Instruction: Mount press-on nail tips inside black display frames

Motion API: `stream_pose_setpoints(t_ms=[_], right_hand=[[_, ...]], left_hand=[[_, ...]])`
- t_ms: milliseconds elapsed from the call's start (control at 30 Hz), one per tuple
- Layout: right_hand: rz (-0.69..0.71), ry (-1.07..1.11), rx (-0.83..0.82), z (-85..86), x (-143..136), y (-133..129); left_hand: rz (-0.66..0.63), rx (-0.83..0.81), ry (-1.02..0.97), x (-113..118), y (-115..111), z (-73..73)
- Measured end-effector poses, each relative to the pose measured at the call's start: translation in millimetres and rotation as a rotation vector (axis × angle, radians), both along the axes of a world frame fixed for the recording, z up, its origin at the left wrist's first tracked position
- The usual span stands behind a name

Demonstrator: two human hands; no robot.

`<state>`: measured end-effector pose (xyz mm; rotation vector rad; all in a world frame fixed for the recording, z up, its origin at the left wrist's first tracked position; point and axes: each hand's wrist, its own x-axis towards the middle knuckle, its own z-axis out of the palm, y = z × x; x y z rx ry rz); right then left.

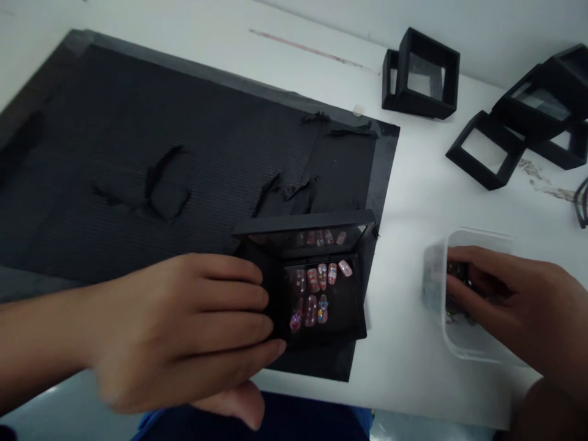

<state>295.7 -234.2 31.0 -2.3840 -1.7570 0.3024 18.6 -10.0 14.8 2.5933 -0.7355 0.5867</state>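
Note:
A black hinged box lies with its lid raised and tilted back. Inside are two rows of decorated press-on nails, and the pink one at the upper right lies slanted. The lid's shiny inner face reflects some of them. My left hand is closed at the box's left end, fingers along that side and thumb lower down. On the right, my right hand reaches into a clear plastic tub. Its thumb and fingers curl around small, dark, shiny pieces, too shadowed to name.
A black mat with torn patches lies under the box on the white table. Several black frame-like boxes with clear windows stand at the back right. A dark cable shows at the right edge.

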Motion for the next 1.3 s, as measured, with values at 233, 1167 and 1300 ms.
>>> stream_pose_setpoints(t_ms=[233, 1167, 1300], right_hand=[[0.002, 0.042, -0.043, -0.1, -1.4, 2.4], [-0.270, 0.265, 0.063, 17.9, 14.5, -22.3], [-0.296, 0.251, 0.054, 18.1, 11.7, -19.5]], left_hand=[[-0.007, -0.005, -0.011, 0.0, 1.6, -0.7], [-0.003, 0.062, -0.044, -2.6, -0.2, 2.3], [0.019, 0.087, -0.031, -2.3, -1.0, 4.1]])
